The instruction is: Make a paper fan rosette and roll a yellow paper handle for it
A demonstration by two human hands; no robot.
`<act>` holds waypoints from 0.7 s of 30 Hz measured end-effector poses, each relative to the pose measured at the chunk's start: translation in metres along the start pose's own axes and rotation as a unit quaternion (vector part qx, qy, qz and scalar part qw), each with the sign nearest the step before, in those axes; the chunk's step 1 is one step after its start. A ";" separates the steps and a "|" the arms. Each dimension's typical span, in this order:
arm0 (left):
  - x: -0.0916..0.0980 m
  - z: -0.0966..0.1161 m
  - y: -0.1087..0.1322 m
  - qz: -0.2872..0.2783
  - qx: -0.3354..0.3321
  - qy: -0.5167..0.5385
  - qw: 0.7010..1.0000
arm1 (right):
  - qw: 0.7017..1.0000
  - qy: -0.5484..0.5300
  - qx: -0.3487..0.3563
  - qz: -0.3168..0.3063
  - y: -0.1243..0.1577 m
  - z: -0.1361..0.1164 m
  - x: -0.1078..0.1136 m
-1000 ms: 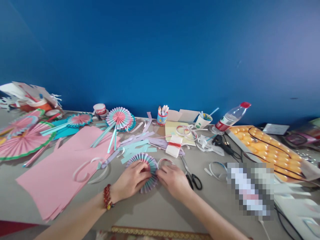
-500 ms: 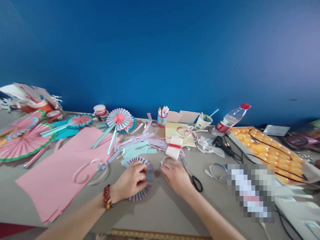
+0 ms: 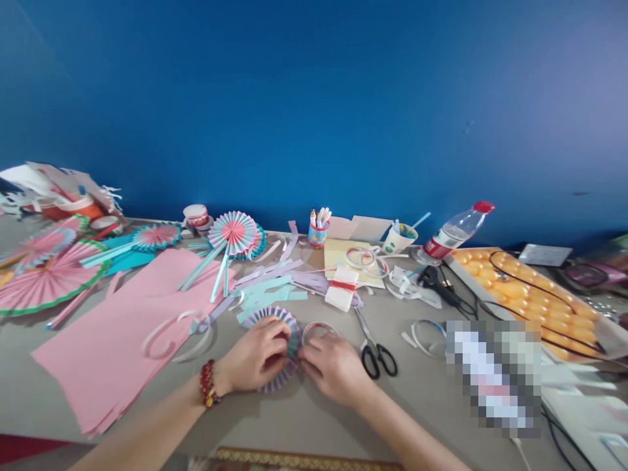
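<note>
I face a deep blue wall [image 3: 314, 111] behind the far edge of my grey tabletop [image 3: 314, 422]; it pales toward the far right corner. Along the near edge runs a gold patterned strip [image 3: 309, 459].

2 bare forearms [image 3: 402, 428] slant inward over the worktop's [image 3: 304, 425] near edge. The left hand [image 3: 258, 353] is palm down, its fingers [image 3: 279, 327] curled. The right hand [image 3: 333, 365], just beside it, is likewise palm down, fingertips angled toward the left hand.
</note>
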State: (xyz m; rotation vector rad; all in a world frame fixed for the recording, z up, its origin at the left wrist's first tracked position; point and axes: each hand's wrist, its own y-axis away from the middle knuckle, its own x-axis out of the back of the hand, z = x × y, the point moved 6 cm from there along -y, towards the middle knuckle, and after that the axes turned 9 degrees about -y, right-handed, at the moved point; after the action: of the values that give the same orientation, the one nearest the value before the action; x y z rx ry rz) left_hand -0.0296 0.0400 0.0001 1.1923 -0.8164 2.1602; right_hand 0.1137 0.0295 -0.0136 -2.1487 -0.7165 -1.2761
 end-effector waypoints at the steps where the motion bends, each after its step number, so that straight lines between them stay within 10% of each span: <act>1: 0.001 0.002 0.001 -0.004 -0.003 0.003 1.000 | 1.000 -0.006 -0.001 -0.006 -0.001 0.001 -0.001; 21: -0.008 0.023 0.024 -0.080 -0.076 -0.142 0.984 | 0.999 -0.028 -0.037 0.003 -0.003 0.021 0.007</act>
State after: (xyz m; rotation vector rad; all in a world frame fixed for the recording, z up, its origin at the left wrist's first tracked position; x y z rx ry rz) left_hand -0.0299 0.0063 -0.0025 1.4525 -0.9492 1.7906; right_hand 0.1276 0.0465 -0.0151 -2.2515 -0.6937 -1.2622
